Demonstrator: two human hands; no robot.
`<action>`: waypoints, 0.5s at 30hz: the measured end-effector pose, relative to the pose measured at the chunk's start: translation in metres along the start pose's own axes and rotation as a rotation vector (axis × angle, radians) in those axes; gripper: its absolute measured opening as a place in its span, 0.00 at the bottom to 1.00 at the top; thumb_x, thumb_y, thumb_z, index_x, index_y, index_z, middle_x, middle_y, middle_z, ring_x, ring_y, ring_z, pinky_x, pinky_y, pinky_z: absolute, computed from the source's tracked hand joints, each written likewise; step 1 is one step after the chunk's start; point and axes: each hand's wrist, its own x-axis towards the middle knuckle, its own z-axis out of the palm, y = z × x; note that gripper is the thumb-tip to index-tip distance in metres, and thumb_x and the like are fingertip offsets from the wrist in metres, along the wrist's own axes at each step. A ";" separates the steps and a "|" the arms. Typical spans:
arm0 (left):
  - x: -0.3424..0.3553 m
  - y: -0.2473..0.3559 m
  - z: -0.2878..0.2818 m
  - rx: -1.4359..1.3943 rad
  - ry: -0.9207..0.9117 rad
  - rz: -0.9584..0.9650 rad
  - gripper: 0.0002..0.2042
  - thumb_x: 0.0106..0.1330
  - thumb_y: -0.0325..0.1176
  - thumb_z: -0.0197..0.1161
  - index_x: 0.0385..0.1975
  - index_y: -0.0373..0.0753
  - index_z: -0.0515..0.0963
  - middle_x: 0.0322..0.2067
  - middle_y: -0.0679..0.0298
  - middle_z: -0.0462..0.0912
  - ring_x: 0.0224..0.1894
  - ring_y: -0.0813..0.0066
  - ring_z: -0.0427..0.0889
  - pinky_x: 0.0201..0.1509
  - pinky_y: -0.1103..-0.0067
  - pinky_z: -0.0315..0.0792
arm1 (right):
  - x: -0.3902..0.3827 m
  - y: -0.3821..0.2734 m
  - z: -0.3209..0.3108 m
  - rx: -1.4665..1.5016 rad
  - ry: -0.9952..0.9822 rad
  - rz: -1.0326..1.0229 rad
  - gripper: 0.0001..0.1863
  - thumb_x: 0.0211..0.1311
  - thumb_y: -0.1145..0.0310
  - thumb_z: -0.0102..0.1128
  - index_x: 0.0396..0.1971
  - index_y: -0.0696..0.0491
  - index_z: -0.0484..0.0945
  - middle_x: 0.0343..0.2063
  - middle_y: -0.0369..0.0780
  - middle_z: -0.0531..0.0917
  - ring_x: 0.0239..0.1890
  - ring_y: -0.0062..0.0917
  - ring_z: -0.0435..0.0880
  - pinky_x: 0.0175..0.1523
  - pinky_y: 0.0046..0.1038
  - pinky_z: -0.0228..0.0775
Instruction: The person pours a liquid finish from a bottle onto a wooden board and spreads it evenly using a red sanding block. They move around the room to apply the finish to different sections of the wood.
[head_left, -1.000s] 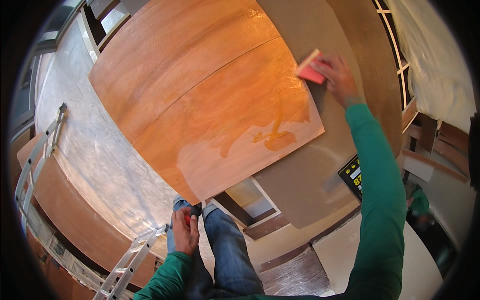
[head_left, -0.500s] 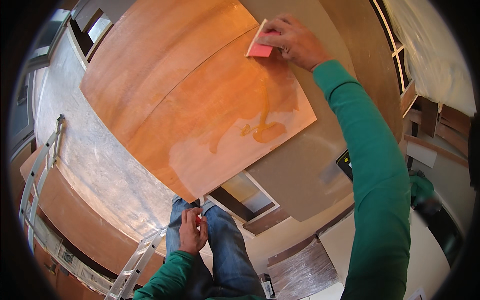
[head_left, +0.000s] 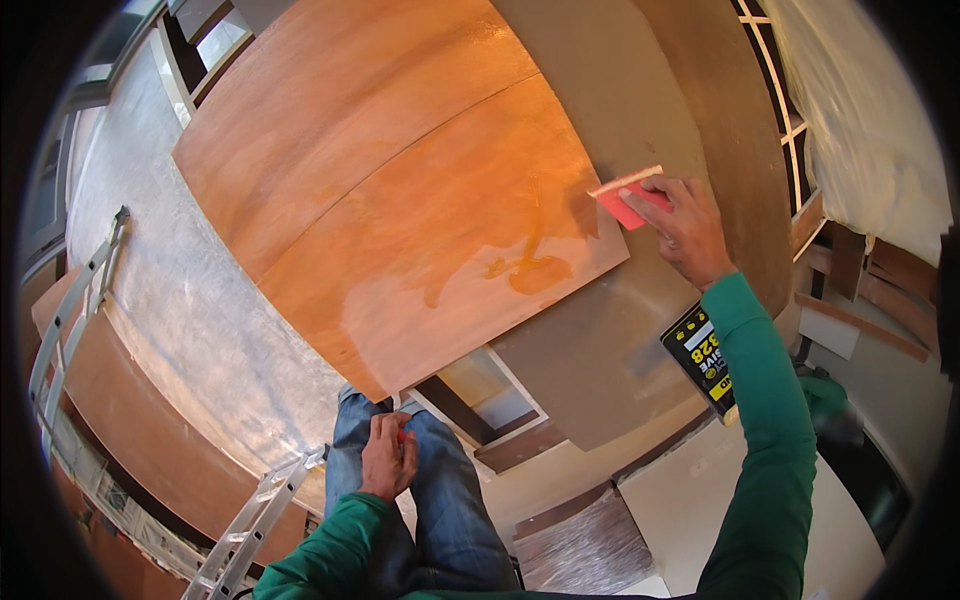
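Note:
My right hand point(head_left: 682, 226) grips a pink spreader point(head_left: 618, 205) with a pale edge, held at the right edge of an orange wooden sheet point(head_left: 360, 130). A glossy amber puddle point(head_left: 530, 270) and smears lie on the sheet's lower right, beside a paler area. A seam runs across the sheet. My left hand point(head_left: 390, 450) is curled around a small red object, mostly hidden by the fingers, over my jeans below the sheet's lower corner.
A black-and-yellow can point(head_left: 690, 355) stands beside my right forearm on the greyish-brown surface point(head_left: 600, 370). Aluminium ladders point(head_left: 285, 490) are at the left beside a pale, mottled surface point(head_left: 170, 220). Plastic sheeting point(head_left: 860, 120) hangs at the upper right, above some wooden offcuts point(head_left: 870, 320).
My right hand first swept up and left across the sheet, then came down and right to its edge with the spreader. More of the can shows now. My left hand has shifted slightly.

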 end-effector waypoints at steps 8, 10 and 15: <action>0.003 -0.009 0.000 0.051 -0.077 -0.062 0.15 0.70 0.28 0.62 0.55 0.40 0.73 0.49 0.51 0.77 0.45 0.49 0.82 0.48 0.61 0.79 | 0.084 -0.024 0.029 0.016 0.084 -0.365 0.20 0.52 0.77 0.66 0.45 0.42 0.87 0.58 0.32 0.80 0.65 0.35 0.74 0.65 0.38 0.75; 0.005 -0.007 0.001 0.052 -0.071 -0.066 0.15 0.70 0.28 0.62 0.55 0.40 0.73 0.48 0.50 0.76 0.46 0.48 0.82 0.49 0.61 0.78 | 0.102 -0.024 0.036 0.069 0.060 -0.420 0.18 0.52 0.77 0.67 0.43 0.42 0.87 0.58 0.31 0.80 0.66 0.34 0.73 0.65 0.37 0.76; 0.008 -0.003 0.001 0.046 -0.035 -0.051 0.15 0.70 0.27 0.61 0.55 0.38 0.72 0.48 0.49 0.76 0.47 0.47 0.81 0.51 0.61 0.78 | 0.110 -0.001 0.045 0.092 0.010 -0.399 0.20 0.47 0.80 0.69 0.41 0.42 0.87 0.59 0.30 0.79 0.67 0.33 0.73 0.62 0.35 0.80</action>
